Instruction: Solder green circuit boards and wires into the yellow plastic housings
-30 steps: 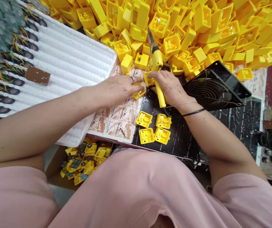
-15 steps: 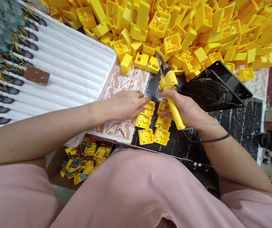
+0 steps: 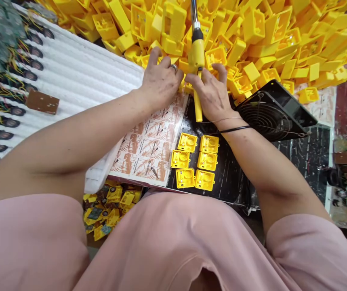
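My left hand [image 3: 161, 81] lies on the near edge of a big heap of yellow plastic housings [image 3: 252, 36], fingers apart and resting on the pieces. Beside it, my right hand [image 3: 211, 95] grips a yellow soldering iron [image 3: 196, 56] that points up and away over the heap, while its free fingers also touch housings. Near my body, several yellow housings [image 3: 196, 161] sit in two neat columns on a black mat [image 3: 230, 178].
A tilted black fan [image 3: 267, 115] stands right of my hands. A white ribbed foam tray [image 3: 82, 81] at left holds circuit boards with wires [image 3: 6, 72] and a brown board [image 3: 42, 102]. A box of finished yellow parts [image 3: 109, 206] sits below the table edge.
Both hands left the rows on the mat and reached forward into the heap, the iron swinging up with the right hand. Two more housings now lie in the rows than a second ago.
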Demonstrator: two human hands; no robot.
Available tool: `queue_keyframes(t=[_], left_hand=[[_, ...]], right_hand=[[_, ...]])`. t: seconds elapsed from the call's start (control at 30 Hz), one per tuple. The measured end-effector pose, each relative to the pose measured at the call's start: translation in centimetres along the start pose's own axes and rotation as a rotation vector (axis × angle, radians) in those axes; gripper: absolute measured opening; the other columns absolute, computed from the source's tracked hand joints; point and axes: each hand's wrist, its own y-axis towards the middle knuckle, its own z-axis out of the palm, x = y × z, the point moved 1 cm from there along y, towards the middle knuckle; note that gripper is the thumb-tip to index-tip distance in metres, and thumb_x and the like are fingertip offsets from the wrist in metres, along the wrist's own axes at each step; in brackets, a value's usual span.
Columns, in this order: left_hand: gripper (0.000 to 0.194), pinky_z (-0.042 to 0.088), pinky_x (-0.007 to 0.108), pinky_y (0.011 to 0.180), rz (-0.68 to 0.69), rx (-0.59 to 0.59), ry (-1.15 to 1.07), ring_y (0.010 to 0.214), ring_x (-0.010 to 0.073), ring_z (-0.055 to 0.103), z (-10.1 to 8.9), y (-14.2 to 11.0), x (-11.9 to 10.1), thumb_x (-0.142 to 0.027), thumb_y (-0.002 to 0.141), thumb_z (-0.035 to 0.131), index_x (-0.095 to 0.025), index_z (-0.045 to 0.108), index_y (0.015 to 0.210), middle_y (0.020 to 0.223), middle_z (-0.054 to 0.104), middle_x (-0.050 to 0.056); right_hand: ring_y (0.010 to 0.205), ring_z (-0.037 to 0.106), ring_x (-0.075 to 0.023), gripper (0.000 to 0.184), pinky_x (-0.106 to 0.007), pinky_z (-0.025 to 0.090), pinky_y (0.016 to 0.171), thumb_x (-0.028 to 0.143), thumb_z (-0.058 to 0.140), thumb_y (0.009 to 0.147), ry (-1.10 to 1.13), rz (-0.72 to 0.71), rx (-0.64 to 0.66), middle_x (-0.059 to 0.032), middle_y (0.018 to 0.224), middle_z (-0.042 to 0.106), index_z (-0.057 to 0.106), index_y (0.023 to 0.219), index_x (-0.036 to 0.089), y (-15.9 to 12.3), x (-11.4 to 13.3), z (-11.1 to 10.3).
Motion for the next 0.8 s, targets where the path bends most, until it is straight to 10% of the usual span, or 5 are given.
queue_keyframes(t=[0.27, 0.47, 0.57, 0.8], left_hand=[[0.051, 0.019, 0.062, 0.131, 0.038, 0.014, -0.159, 0.128, 0.0286, 0.049, -0.1, -1.7, 0.9, -0.028, 0.109, 0.027, -0.016, 0.069, 0.135, 0.13, 0.079, 0.008], [0.031, 0.056, 0.041, 0.098, 0.011, 0.187, -0.516, 0.104, 0.0254, 0.072, -1.0, -3.4, 0.6, -0.04, 0.095, 0.059, -0.022, 0.078, 0.111, 0.106, 0.08, 0.005], [0.03, 0.057, 0.036, 0.088, -0.025, 0.305, -0.59, 0.095, 0.0249, 0.075, -0.3, -2.7, 1.0, -0.039, 0.091, 0.062, -0.021, 0.08, 0.105, 0.095, 0.079, 0.003], [0.048, 0.052, 0.047, 0.114, -0.105, 0.17, -0.333, 0.129, 0.0359, 0.07, -0.8, -3.9, 0.1, -0.038, 0.103, 0.044, -0.021, 0.077, 0.134, 0.125, 0.078, 0.011]], right_hand=[[0.131, 0.068, -0.0311, 0.035, -0.061, 0.037, 0.134, 0.021, 0.05, 0.103, 0.156, 0.014, -0.046, -0.0073, 0.132, 0.071, 0.064, 0.132, 0.034, -1.3, 0.2, -0.5], [0.088, 0.073, -0.0182, 0.054, -0.042, 0.069, 0.091, 0.028, 0.077, 0.089, 0.445, 0.026, -0.079, -0.0043, 0.142, 0.067, 0.051, 0.137, 0.03, -7.7, 0.5, -2.5], [0.078, 0.07, -0.0143, 0.052, -0.035, 0.066, 0.081, 0.024, 0.077, 0.089, 0.453, 0.071, -0.09, -0.0031, 0.135, 0.068, 0.053, 0.134, 0.03, -9.1, 0.0, -2.8], [0.103, 0.072, -0.0245, 0.036, -0.044, 0.063, 0.092, 0.027, 0.054, 0.106, 0.078, 0.085, -0.166, -0.0077, 0.122, 0.067, 0.057, 0.142, 0.029, -9.4, -1.2, -2.7]])
